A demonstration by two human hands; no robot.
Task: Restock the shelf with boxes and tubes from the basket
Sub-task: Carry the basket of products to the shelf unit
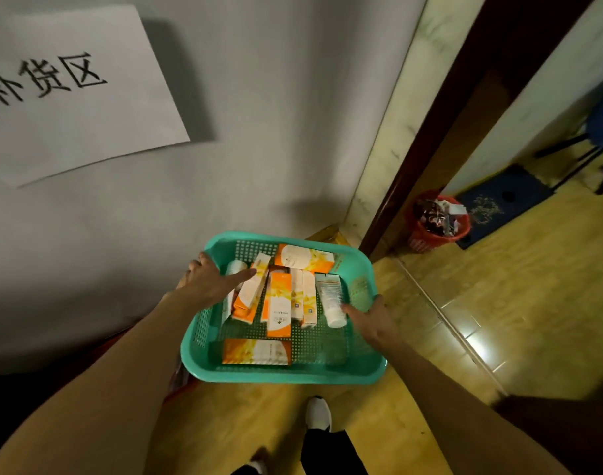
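Paper sign (70, 94) on wall reads "补货区". Teal perforated basket (358, 265) above floor, holding orange-white boxes (278, 305) and white tube (330, 298); box print illegible. Left hand (211, 281) fingers extended over left rim. Right hand (372, 318) at right rim, blurred; grip undeterminable. Red bin (437, 222) holds trash.

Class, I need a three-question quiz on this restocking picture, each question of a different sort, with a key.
1. True or false: the green basket holds orange-and-white boxes.
2. Which hand is over the basket's left rim: A) left hand B) right hand?
3. Fill in: the white tube lies nearest the ___ hand.

Key: 1 true; 2 A; 3 right.
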